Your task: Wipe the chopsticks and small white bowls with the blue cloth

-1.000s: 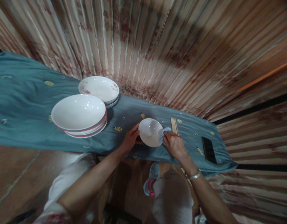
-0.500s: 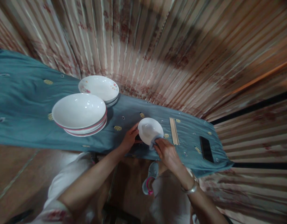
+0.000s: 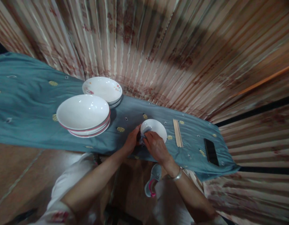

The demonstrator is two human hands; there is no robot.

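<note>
A small white bowl (image 3: 159,128) rests near the front edge of the cloth-covered table. My left hand (image 3: 132,139) grips the bowl's left rim and side, its fingers partly hidden behind the bowl. My right hand (image 3: 156,145) is closed on a grey-blue cloth (image 3: 142,139) and presses it against the left part of the bowl's rim and inside. Most of the cloth is covered by my fingers. Just right of the bowl lie several wooden chopsticks (image 3: 177,132), side by side.
To the left stand a stack of large red-rimmed white bowls (image 3: 84,112) and, behind it, a stack of flower-patterned plates (image 3: 103,89). A black phone (image 3: 211,152) lies near the right end of the teal tablecloth (image 3: 34,112). A pleated curtain (image 3: 144,47) hangs behind the table.
My right hand has moved the cloth leftward, from the bowl's front right rim to its left side. The left hand still holds the bowl. The whole view has shifted slightly.
</note>
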